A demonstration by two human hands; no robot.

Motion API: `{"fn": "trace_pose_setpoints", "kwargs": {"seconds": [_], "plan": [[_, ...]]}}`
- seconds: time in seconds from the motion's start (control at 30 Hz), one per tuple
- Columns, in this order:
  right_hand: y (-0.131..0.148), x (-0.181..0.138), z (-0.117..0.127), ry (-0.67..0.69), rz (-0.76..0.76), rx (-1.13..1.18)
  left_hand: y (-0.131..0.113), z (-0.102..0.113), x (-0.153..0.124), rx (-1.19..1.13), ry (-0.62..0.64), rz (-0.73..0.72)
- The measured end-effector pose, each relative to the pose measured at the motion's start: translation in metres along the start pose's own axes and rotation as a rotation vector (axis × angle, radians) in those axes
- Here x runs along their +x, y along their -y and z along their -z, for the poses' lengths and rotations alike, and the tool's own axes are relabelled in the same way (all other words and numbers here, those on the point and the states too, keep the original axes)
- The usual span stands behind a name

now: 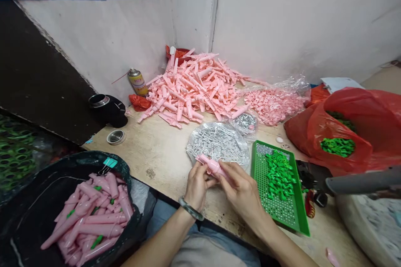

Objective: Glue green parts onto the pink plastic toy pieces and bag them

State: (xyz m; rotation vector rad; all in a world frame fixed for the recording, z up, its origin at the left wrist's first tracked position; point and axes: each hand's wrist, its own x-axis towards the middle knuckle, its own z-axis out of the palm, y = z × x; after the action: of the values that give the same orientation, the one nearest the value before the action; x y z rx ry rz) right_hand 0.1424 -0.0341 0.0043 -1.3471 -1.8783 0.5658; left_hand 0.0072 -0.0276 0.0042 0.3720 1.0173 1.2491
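Gripping together, the left hand (pixel 196 185) and right hand (pixel 241 192) close on a pink plastic piece (pixel 213 166) above the wooden bench (pixel 150 150), fingers hiding much of it. Just far of them lies a clear bag of metal pins (pixel 216 142). A green perforated tray (pixel 275 212) sits right; a black bag (pixel 115 167) of pink tubes, near left, runs out of view.

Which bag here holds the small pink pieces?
The clear plastic bag at the back, right of the loose pink heap. The red bag shows green parts; the black bag holds long pink tubes.
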Motion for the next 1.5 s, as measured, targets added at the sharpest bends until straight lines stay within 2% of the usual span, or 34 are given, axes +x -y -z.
{"fn": "trace_pose_setpoints", "kwargs": {"seconds": [0.5,0.73,0.87,0.93,1.0,1.1,1.17,1.2,1.27,1.33,1.37,1.4,1.43,1.5], "plan": [[0.002,-0.004,-0.010,-0.001,0.060,-0.164,-0.001,-0.005,-0.003,0.007,-0.004,0.051],[-0.002,-0.013,-0.026,-0.122,0.235,-0.242,-0.002,-0.009,-0.003,0.020,-0.091,0.028],[-0.002,-0.015,-0.030,-0.142,0.278,-0.242,-0.002,-0.005,0.000,-0.010,-0.135,0.088],[0.000,-0.012,-0.023,-0.125,0.233,-0.221,-0.004,-0.004,0.001,-0.043,-0.135,0.123],[0.001,-0.007,-0.011,-0.069,0.101,-0.137,-0.008,-0.005,0.002,-0.086,-0.135,0.141],[0.000,0.000,0.007,0.178,-0.231,0.205,-0.016,-0.008,0.000,-0.069,-0.131,0.061],[-0.003,0.004,0.012,0.301,-0.372,0.439,-0.021,-0.009,-0.002,0.004,-0.108,-0.058],[-0.006,0.008,0.013,0.330,-0.385,0.503,-0.023,-0.010,-0.003,0.037,-0.090,-0.114],[-0.019,0.023,0.015,0.353,-0.314,0.507,-0.027,-0.011,-0.004,0.045,-0.055,-0.168],[-0.041,0.049,0.024,0.308,-0.217,0.320,-0.030,-0.012,-0.004,-0.050,-0.027,-0.134],[-0.055,0.066,0.031,0.197,-0.192,0.158,-0.031,-0.012,-0.003,-0.124,-0.024,-0.095],[-0.071,0.083,0.040,0.029,-0.217,-0.084,-0.032,-0.012,-0.002,-0.202,-0.030,-0.047],[-0.086,0.101,0.049,-0.062,-0.249,-0.181,-0.032,-0.013,-0.001,-0.271,-0.037,0.007],[-0.113,0.130,0.067,-0.132,-0.282,-0.282,-0.033,-0.013,0.000,-0.355,-0.046,0.097]]}}
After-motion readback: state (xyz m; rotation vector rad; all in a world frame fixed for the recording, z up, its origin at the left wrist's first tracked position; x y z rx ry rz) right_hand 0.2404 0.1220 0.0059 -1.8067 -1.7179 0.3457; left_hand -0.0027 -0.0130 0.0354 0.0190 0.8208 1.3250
